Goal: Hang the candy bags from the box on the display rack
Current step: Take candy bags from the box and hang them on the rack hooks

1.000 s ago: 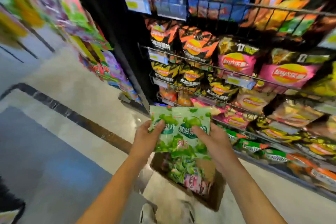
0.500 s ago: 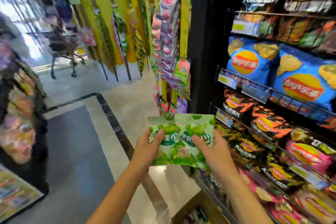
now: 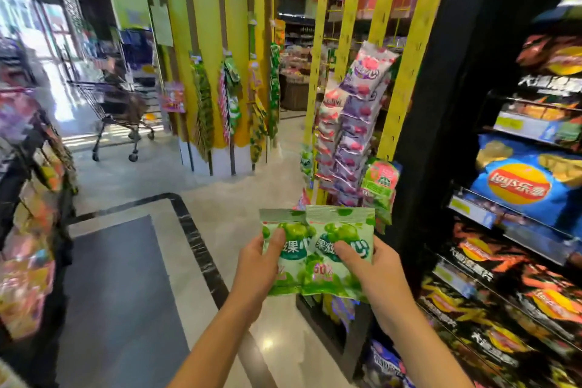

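Left hand pinches the left green candy bag low on its left side: thumb on front, other fingers hidden behind. Right hand clamps the right green candy bag the same way, thumb across the print. Bags upright, side by side, right one overlapping the left's edge, over the floor. Just beyond: yellow display rack w/ pink-purple bags hanging. Chip shelves at right; shopping cart far left.

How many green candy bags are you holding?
2. The left bag is in the left hand, the right bag in the right hand, edges overlapping. More could be hidden behind them.
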